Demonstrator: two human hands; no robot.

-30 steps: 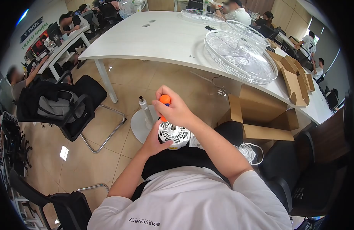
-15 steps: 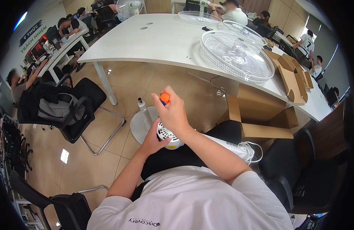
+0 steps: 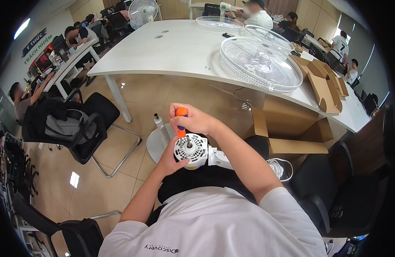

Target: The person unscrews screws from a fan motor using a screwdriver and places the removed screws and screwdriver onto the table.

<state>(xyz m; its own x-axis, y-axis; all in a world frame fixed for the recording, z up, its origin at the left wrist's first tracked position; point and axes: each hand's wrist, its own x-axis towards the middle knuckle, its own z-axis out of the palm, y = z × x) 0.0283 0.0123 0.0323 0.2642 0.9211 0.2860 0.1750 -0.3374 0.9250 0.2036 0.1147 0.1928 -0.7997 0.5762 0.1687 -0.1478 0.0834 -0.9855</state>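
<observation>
A white fan motor housing (image 3: 191, 150) rests on my lap, its vented face turned up with a metal shaft in the middle. My left hand (image 3: 170, 160) cups it from the lower left. My right hand (image 3: 195, 120) grips an orange-handled screwdriver (image 3: 181, 122) held upright, its tip down on the housing's left rim. A white neck piece (image 3: 221, 158) sticks out to the right of the housing, and a white cord (image 3: 279, 168) trails beside my leg.
A round white fan base with a short pole (image 3: 158, 139) stands on the floor ahead. Open cardboard boxes (image 3: 291, 132) sit at right. Clear fan grilles (image 3: 261, 63) lie on the white table (image 3: 180, 47). A black chair with a backpack (image 3: 71, 128) is at left. Other people sit at desks around.
My right hand has shifted up and back so the housing's vented face and shaft are uncovered. The housing has tilted to face me, and the screwdriver stands on its left rim.
</observation>
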